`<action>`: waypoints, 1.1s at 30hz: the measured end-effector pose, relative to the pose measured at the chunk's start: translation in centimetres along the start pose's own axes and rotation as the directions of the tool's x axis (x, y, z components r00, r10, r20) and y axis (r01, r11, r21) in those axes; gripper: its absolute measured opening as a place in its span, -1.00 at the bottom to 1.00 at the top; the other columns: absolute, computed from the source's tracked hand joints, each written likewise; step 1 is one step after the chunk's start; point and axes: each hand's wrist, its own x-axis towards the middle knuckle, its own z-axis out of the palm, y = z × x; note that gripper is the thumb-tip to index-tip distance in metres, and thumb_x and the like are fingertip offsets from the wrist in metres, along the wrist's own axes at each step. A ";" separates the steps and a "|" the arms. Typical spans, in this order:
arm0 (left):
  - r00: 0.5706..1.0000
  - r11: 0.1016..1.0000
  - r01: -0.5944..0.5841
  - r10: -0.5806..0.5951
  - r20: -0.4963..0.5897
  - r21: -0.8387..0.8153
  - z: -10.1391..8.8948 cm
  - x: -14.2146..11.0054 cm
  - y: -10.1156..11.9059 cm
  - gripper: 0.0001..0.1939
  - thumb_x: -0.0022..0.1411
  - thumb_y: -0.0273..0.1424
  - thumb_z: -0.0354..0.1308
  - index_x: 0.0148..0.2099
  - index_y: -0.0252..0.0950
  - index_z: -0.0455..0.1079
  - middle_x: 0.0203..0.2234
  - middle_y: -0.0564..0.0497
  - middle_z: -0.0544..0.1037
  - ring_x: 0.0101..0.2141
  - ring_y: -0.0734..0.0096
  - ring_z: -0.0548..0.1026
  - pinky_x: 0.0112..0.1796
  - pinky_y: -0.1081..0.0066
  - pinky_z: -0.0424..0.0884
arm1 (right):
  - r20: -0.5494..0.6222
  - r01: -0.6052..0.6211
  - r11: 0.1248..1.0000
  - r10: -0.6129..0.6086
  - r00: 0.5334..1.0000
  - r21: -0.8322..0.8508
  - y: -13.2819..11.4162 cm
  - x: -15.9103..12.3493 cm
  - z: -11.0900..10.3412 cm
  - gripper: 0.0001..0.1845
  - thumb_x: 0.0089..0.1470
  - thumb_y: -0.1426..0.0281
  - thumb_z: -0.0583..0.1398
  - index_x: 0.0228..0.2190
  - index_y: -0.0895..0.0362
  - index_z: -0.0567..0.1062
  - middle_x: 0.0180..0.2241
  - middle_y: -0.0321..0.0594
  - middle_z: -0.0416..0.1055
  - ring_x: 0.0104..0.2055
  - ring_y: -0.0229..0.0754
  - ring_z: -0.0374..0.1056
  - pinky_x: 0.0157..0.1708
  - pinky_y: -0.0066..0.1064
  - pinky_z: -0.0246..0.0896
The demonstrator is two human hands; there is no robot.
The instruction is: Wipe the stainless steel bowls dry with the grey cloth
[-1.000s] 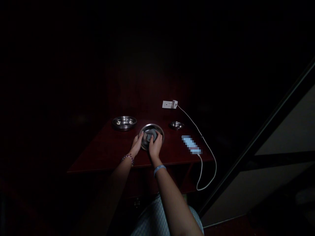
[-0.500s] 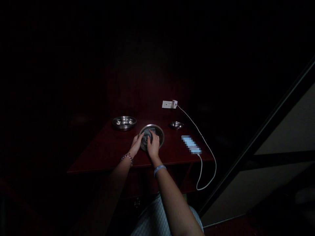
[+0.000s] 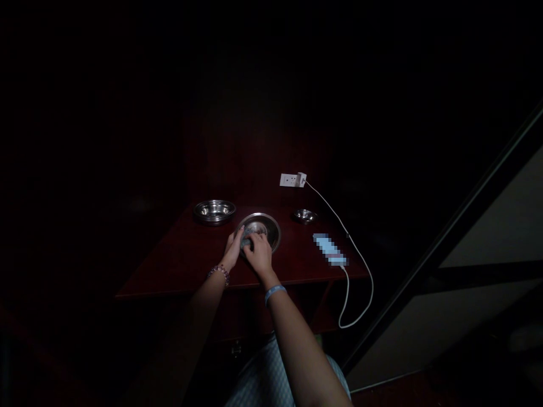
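Note:
A shiny steel bowl (image 3: 275, 233) is tilted toward me above the dark red table. My left hand (image 3: 233, 247) grips its left rim, thumb toward the inside. Inside the bowl, my right hand (image 3: 259, 252) has its fingers curled on a grey-green cloth (image 3: 246, 242) pressed against the lower left wall. Much of the cloth is hidden under those fingers. The bowl's bottom shows bare just beyond the right hand.
Stacked steel bowls (image 3: 214, 211) stand at the back left of the table (image 3: 169, 257). A small steel bowl (image 3: 304, 216) is at the back right. Nearer lies a phone (image 3: 330, 249) on a white cable (image 3: 372, 282), running to a charger (image 3: 301, 179) in the wall socket (image 3: 288, 180).
My right hand has drawn the cloth toward the bowl's lower left wall, baring its bottom. The bowl has shifted slightly left. My left hand stays at the left rim.

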 end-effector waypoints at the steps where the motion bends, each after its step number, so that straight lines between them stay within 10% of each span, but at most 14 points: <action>1: 1.000 1.000 0.001 -0.001 -0.002 -0.001 0.0 0.0 0.0 -0.50 0.08 0.00 0.24 -0.20 -0.36 0.56 -0.23 -0.14 0.65 -0.08 0.13 0.57 0.01 0.27 0.43 | 0.004 -0.012 1.000 0.012 1.000 -0.027 -0.1 0.0 0.0 -0.76 0.12 0.50 0.14 -0.21 0.11 0.55 -0.19 -0.17 0.55 -0.06 -0.06 0.35 0.04 -0.29 0.26; 18: 0.998 1.000 0.003 -0.001 0.058 -0.023 0.3 0.1 0.0 -0.48 0.07 0.01 0.24 -0.15 -0.36 0.57 -0.16 -0.16 0.66 -0.06 0.12 0.56 0.05 0.23 0.39 | -0.083 -0.303 0.906 0.292 0.953 -0.296 -1.2 -0.2 -0.4 -0.64 0.22 0.42 0.07 -0.02 0.23 0.51 -0.07 0.08 0.55 0.03 0.09 0.37 0.01 -0.12 0.20; 33: 0.998 0.998 0.005 -0.002 0.058 -0.056 0.4 -0.2 0.3 -0.44 0.08 0.03 0.25 -0.09 -0.36 0.55 -0.12 -0.17 0.65 -0.05 0.13 0.56 0.04 0.24 0.41 | -0.290 -0.345 0.938 0.337 0.896 0.024 -0.2 -0.3 0.2 -0.49 0.19 0.55 -0.04 0.16 0.19 0.31 0.11 0.04 0.37 0.18 -0.01 0.24 0.17 -0.19 0.17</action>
